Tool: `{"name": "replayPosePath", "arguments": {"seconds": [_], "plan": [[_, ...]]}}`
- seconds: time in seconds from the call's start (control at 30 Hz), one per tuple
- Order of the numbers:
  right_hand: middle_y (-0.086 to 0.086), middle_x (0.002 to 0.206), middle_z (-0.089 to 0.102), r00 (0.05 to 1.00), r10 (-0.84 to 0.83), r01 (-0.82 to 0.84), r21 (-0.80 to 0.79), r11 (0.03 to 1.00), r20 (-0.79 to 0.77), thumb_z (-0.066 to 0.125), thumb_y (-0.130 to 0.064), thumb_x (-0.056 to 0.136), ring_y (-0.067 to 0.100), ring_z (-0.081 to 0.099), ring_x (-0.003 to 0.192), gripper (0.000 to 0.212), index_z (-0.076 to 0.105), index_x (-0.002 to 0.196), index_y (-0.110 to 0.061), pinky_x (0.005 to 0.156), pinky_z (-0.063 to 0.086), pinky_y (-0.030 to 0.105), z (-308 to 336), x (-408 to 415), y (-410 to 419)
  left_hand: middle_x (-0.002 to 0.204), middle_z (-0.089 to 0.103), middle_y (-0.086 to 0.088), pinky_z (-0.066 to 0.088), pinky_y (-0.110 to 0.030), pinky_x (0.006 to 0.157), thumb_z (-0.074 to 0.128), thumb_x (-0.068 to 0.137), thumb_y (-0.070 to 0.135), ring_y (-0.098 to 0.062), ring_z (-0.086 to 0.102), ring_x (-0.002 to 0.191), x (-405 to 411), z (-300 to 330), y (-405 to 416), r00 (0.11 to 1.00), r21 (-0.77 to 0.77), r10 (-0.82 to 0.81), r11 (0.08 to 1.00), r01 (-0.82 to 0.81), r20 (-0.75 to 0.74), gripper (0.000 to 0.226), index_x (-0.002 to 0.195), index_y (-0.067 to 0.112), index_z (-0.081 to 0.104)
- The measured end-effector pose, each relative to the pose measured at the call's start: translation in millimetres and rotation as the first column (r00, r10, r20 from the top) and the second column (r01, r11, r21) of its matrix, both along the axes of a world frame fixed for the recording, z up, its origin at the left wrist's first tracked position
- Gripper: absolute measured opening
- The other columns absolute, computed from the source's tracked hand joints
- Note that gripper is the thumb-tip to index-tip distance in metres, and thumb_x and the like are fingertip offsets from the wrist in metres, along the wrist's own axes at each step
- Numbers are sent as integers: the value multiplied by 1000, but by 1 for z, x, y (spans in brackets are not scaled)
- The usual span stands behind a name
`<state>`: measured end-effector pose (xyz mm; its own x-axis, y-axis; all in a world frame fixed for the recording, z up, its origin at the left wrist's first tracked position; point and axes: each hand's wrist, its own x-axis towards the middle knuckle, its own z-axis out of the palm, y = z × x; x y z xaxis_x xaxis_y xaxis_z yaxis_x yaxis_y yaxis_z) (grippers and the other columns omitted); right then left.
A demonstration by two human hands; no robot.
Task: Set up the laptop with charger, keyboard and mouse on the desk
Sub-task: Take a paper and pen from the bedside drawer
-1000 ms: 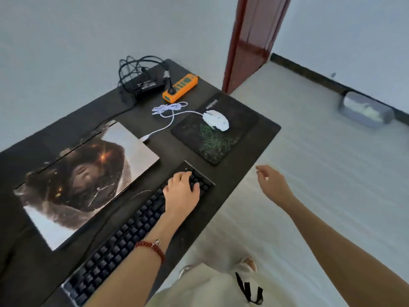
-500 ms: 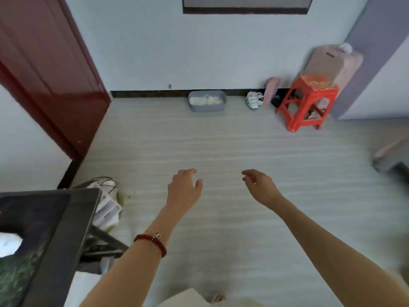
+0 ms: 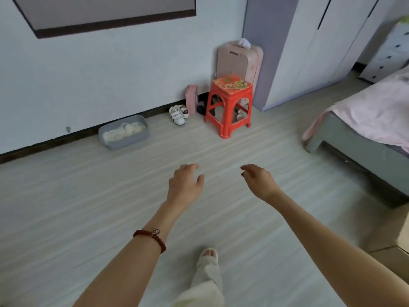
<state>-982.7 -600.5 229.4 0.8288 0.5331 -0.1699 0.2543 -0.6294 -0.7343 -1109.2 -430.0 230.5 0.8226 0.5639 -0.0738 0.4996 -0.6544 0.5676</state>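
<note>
Both bare hands, left hand (image 3: 184, 186) and right hand (image 3: 259, 181), hang spread and empty over pale plank flooring (image 3: 88, 196); a red plastic stool (image 3: 229, 105) stands at twelve o'clock. No laptop gear shows, so its handling cannot be judged.

A tray (image 3: 124, 135) lay on the floor (image 3: 66, 207) against the wall (image 3: 99, 69), left of centre in the frame. To its right sat a pair of shoes (image 3: 178, 113), then a stool (image 3: 229, 105) near upper centre, with a suitcase (image 3: 240, 59) upright behind it. A bed (image 3: 365, 129) filled the right edge, a wardrobe (image 3: 309, 52) beyond it at upper right. Both hands hung over the bare floor at centre, left hand (image 3: 184, 185) beside right hand (image 3: 260, 181), apart. A foot (image 3: 208, 257) stood at lower centre.
</note>
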Motion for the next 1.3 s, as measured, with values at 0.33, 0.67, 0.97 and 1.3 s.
{"name": "replayPosePath", "arguments": {"seconds": [0.33, 0.67, 0.97, 1.3], "plan": [[10, 115, 65, 951, -306, 307, -9, 952, 37, 43, -13, 94, 25, 58, 105, 30, 57, 120, -12, 88, 43, 27, 32, 303, 11, 127, 54, -8, 40, -42, 97, 52, 89, 28, -28, 48, 120, 376, 35, 45, 942, 55, -328, 944, 325, 70, 39, 126, 15, 51], [15, 111, 67, 855, -512, 517, -52, 854, 85, 45, -13, 92, 33, 59, 104, 29, 60, 117, -13, 80, 40, 27, 17, 639, -51, 127, 54, -13, 40, -40, 98, 53, 89, 26, -32, 50, 116, 752, 26, -8, 859, 59, -508, 861, 505, 65, 42, 128, 10, 50], [16, 120, 63, 854, -518, 520, -39, 854, 43, 44, -8, 92, 31, 58, 111, 32, 57, 121, -8, 94, 42, 33, 31, 917, -51, 128, 55, -11, 40, -45, 100, 52, 90, 26, -28, 49, 121, 1024, 37, -3, 870, -7, -485, 873, 487, 94, 39, 125, 10, 53], [16, 120, 63, 783, -620, 622, -68, 780, 43, 42, -10, 93, 32, 58, 112, 32, 57, 122, -7, 93, 43, 33, 19, 1262, -59, 135, 50, -7, 39, -43, 101, 49, 91, 30, -26, 49, 121, 1396, 24, 0, 823, -65, -555, 823, 565, 123, 40, 128, 16, 50]]}}
